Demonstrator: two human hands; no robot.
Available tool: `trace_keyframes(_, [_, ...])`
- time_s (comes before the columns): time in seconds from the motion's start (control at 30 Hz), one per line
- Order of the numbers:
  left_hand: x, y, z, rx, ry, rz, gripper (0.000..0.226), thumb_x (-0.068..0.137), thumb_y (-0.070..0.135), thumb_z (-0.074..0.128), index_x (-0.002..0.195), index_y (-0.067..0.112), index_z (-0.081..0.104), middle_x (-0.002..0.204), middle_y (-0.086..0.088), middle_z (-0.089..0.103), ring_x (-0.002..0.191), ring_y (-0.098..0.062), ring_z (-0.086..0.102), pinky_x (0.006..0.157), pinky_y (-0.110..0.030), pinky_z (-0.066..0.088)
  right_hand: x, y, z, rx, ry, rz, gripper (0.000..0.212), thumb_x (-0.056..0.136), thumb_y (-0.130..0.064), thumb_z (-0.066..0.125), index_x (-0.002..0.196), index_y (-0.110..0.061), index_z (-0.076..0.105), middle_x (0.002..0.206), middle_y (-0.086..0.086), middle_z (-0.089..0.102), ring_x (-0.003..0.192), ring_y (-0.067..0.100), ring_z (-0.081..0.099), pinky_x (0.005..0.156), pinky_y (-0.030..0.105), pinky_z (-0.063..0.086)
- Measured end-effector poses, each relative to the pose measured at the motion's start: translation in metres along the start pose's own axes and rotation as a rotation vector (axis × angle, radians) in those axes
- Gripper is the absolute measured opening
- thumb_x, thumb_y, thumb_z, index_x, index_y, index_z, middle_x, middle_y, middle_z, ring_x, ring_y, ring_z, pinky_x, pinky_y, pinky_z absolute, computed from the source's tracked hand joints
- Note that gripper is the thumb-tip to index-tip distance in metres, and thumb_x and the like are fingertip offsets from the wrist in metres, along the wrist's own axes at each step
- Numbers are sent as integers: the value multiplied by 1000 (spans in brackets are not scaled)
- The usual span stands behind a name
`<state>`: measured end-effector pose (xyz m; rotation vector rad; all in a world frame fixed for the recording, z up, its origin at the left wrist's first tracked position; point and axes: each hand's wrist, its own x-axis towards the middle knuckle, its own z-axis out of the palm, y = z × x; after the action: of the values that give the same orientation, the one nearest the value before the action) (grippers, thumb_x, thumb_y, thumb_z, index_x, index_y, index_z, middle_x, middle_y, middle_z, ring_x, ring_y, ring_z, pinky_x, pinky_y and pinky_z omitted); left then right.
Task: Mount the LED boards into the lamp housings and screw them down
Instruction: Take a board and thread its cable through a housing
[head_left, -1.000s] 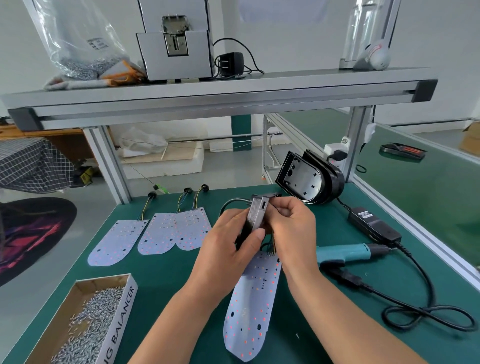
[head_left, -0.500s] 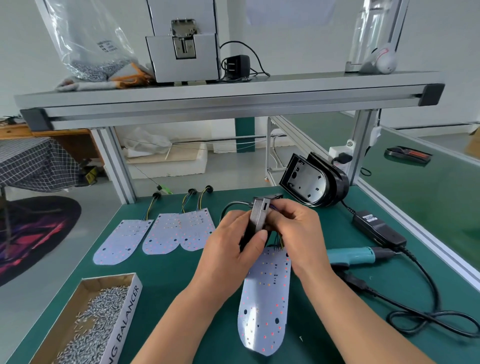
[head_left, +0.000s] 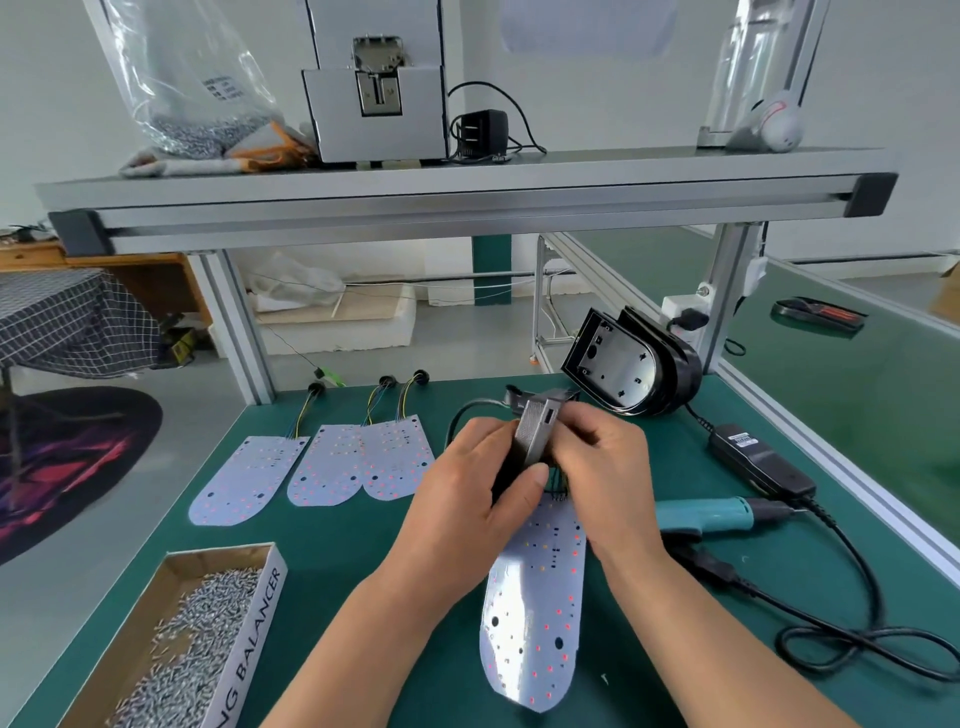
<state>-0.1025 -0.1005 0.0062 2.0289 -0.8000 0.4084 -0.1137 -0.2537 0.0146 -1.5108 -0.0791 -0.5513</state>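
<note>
A dark lamp housing stands on edge above the green table, held between both hands. My left hand grips its left side with the thumb along the front. My right hand grips its right side, fingers curled behind it. A white LED board with red and yellow dots hangs below the hands by thin wires, its rounded end near the table's front. Three more LED boards with wire tails lie flat at the left. A stack of empty black housings leans at the back right.
An open cardboard box of screws sits at the front left. A teal electric screwdriver lies right of my hands, its black cable looping to a power brick. An aluminium shelf spans overhead.
The hanging LED board has swung a little to the right and now hangs straighter. Both hands keep their hold on the housing in nearly the same spot.
</note>
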Motion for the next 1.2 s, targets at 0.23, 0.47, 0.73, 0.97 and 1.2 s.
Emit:
trace_keyframes(0.23, [0,-11,-2,-70,133,-161,12,102,45,55,93,46,63,97,22,61,94,-4,60,77,-20,47,1,6,-2,158,-235,158,39,90,-11,67,127,-21,75,115,1,79,107,15,74,90,26,59])
trace_keyframes(0.47, [2,-21,-11,-266,246,-337,39,102,43,53,71,24,40,64,14,35,60,-11,30,53,-23,26,-2,14,-24,-358,-359,257,34,77,-57,75,94,-29,69,80,-15,67,69,13,60,70,37,53])
trace_keyframes(0.73, [1,-25,-14,-440,223,-443,41,103,50,49,79,17,44,73,5,39,70,-14,36,65,-31,32,6,15,-42,-36,-334,320,25,82,-32,78,93,-9,79,83,9,75,66,20,62,56,28,42])
trace_keyframes(0.97, [0,-23,-5,-520,151,-550,42,102,51,43,97,16,65,95,2,70,87,-22,62,82,-36,48,4,21,-33,72,-117,282,13,98,-7,73,92,-16,81,81,8,76,60,16,63,46,24,46])
trace_keyframes(1.2, [-2,-17,1,-493,113,-405,61,88,72,60,104,13,64,89,1,67,80,-22,61,73,-41,51,0,19,-23,-203,97,99,13,91,-15,81,94,-26,75,81,-3,75,69,13,69,57,24,55])
